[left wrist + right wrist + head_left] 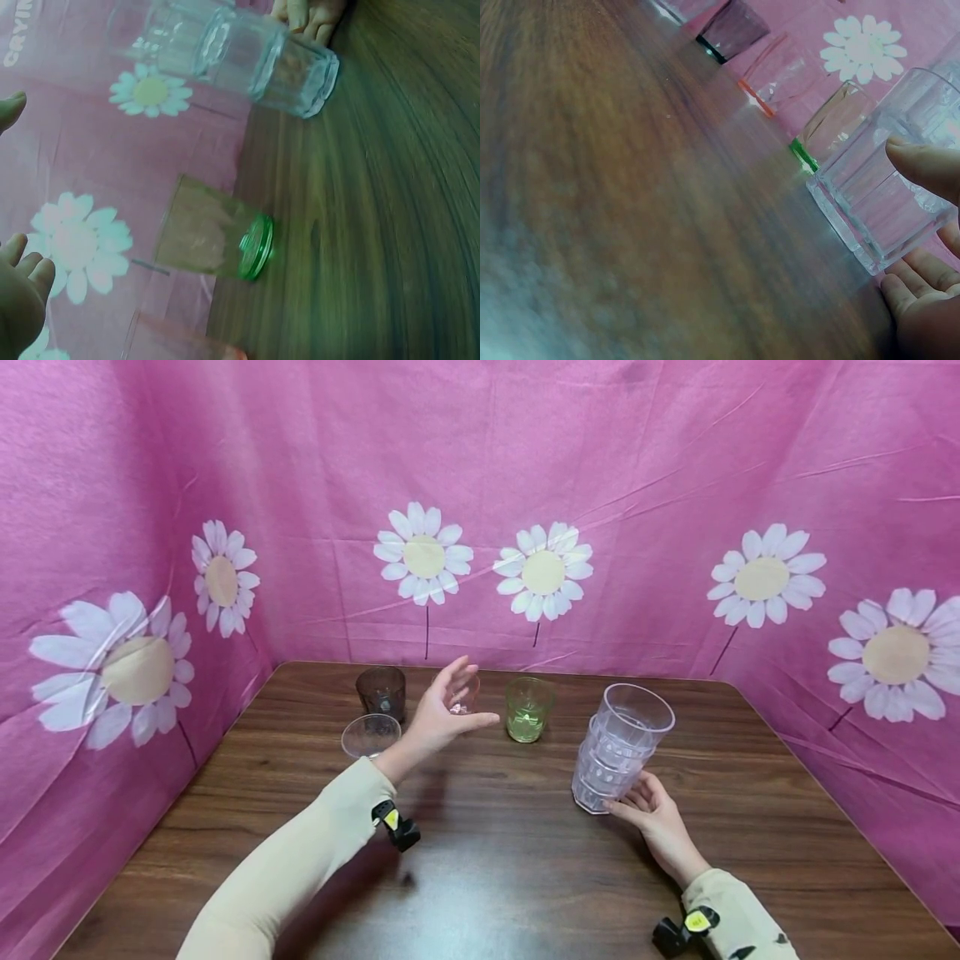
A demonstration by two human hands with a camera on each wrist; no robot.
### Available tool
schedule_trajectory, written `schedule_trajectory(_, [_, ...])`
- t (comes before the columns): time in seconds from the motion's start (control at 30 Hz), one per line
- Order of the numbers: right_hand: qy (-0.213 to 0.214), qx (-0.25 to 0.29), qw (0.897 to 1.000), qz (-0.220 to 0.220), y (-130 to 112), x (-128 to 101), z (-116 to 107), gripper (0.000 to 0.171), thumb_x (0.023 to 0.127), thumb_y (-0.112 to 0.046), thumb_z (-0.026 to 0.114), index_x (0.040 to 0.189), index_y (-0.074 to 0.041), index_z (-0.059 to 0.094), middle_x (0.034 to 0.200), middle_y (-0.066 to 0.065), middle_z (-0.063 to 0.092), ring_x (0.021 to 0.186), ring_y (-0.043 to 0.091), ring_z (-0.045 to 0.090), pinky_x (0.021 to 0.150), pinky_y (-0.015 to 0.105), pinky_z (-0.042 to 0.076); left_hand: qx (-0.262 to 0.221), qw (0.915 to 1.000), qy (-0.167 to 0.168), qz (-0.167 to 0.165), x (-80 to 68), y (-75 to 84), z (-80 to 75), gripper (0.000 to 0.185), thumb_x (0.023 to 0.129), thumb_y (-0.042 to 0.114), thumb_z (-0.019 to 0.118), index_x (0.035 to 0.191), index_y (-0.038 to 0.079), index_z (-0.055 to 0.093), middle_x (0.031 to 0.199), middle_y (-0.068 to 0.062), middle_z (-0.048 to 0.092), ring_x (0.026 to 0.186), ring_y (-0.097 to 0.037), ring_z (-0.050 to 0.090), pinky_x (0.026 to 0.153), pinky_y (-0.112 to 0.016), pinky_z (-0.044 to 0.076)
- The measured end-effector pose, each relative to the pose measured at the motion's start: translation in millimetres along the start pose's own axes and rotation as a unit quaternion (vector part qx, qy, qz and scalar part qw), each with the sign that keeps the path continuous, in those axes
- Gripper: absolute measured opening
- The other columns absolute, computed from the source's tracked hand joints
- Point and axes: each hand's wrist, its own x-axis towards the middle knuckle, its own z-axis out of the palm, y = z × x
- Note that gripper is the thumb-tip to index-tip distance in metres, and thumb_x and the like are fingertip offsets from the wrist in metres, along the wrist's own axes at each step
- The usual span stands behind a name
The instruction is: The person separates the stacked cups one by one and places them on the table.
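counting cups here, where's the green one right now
In the head view the green cup stands upright near the table's far edge, between the open left hand and the stack of clear cups that the right hand steadies.

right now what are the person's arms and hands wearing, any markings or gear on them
Both arms are in long beige sleeves, the left sleeve and the right sleeve. Each wrist carries a small black device with a yellow tag: the left wrist device and the right wrist device. Left hand and right hand are bare.
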Motion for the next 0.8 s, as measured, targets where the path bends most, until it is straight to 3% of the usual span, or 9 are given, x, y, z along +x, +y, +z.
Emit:
schedule_trajectory(0.17, [0.004,0.0,1.0,0.003,-0.6,0.9,0.9,0.051,0.084,0.011,0.069,0.123,-0.013,0.047,0.112,-0.012,0.062,0.104,0.001,0.059,0.088,0.015,0.051,-0.006,0.9996,-0.019,0.019,6.3,-2.0,21.2,0.096,0.074,-0.009,0.081,0.153,-0.002,0.027,0.15,-0.02,0.043,0.138,-0.034,0.041,0.117,-0.044,0.034])
schedule_trajectory(0.27, [0.006,-0.002,1.0,0.005,-1.4,1.9,1.5,0.052,0.084,0.012,0.069,0.125,-0.009,0.044,0.112,-0.013,0.062,0.104,0.001,0.059,0.088,0.015,0.051,-0.017,0.9987,-0.03,0.038,10.9,-2.8,33.3,0.094,0.073,-0.012,0.08,0.151,-0.005,0.028,0.148,-0.023,0.044,0.138,-0.034,0.041,0.116,-0.038,0.035])
schedule_trajectory(0.43, [0.009,-0.004,1.0,0.01,-2.5,2.3,2.4,0.053,0.084,0.013,0.068,0.126,-0.006,0.042,0.111,-0.014,0.062,0.104,0.0,0.059,0.087,0.015,0.051,-0.029,0.9978,-0.047,0.038,17.7,-1.8,53.6,0.092,0.074,-0.01,0.081,0.151,-0.004,0.031,0.148,-0.021,0.045,0.139,-0.031,0.041,0.114,-0.03,0.037])
schedule_trajectory(0.63, [0.007,-0.002,1.0,0.01,-1.5,1.9,1.9,0.053,0.084,0.011,0.069,0.126,-0.008,0.043,0.112,-0.014,0.062,0.104,0.0,0.059,0.088,0.015,0.051,-0.044,0.9964,-0.062,0.036,22.8,3.9,77.9,0.088,0.076,-0.009,0.08,0.15,-0.001,0.035,0.147,-0.017,0.048,0.137,-0.023,0.044,0.115,-0.034,0.037])
schedule_trajectory(0.8, [0.008,-0.002,1.0,0.01,-0.1,1.2,0.4,0.052,0.084,0.01,0.07,0.124,-0.013,0.046,0.112,-0.014,0.062,0.105,0.0,0.059,0.088,0.015,0.051,-0.062,0.9944,-0.07,0.051,27.1,8.5,97.2,0.087,0.074,-0.011,0.081,0.149,-0.001,0.037,0.146,-0.018,0.049,0.137,-0.025,0.045,0.112,-0.028,0.039])
